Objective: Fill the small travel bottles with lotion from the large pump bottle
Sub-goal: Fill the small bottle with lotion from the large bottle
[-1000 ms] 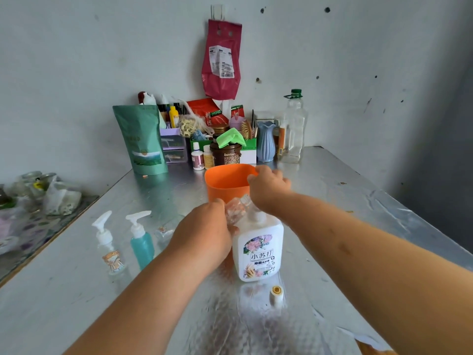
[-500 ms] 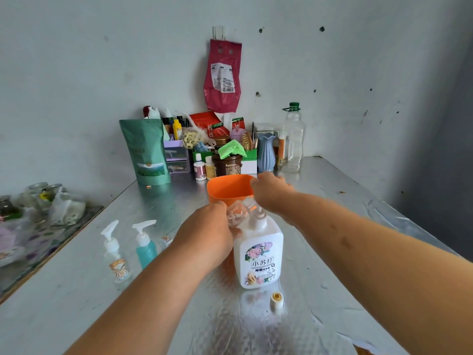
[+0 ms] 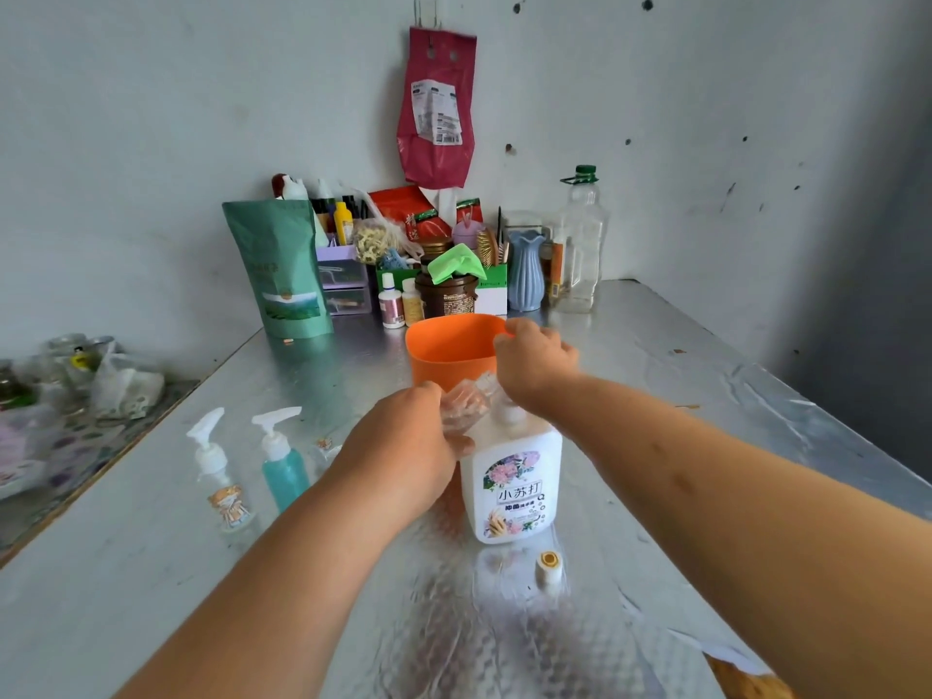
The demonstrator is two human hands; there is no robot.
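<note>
The large white pump bottle (image 3: 514, 481) with a flower label stands mid-table. My right hand (image 3: 534, 363) lies on top of its pump head, fingers curled down over it, hiding the pump. My left hand (image 3: 403, 446) grips a small clear travel bottle (image 3: 461, 406) held tilted against the pump's neck, just left of it; its mouth is hidden. Two more small pump bottles stand to the left: a clear one with a cartoon sticker (image 3: 219, 476) and a teal one (image 3: 282, 461). A small white cap (image 3: 548, 572) lies in front of the large bottle.
An orange cup (image 3: 449, 345) stands right behind the hands. Against the back wall are a green pouch (image 3: 280, 274), jars, a blue vase (image 3: 525, 274) and a clear plastic bottle (image 3: 580, 249). Bags and glassware (image 3: 101, 375) sit at the far left on a lower surface.
Both hands keep their hold on the small bottle and the pump head. Only the camera view has shifted a little.
</note>
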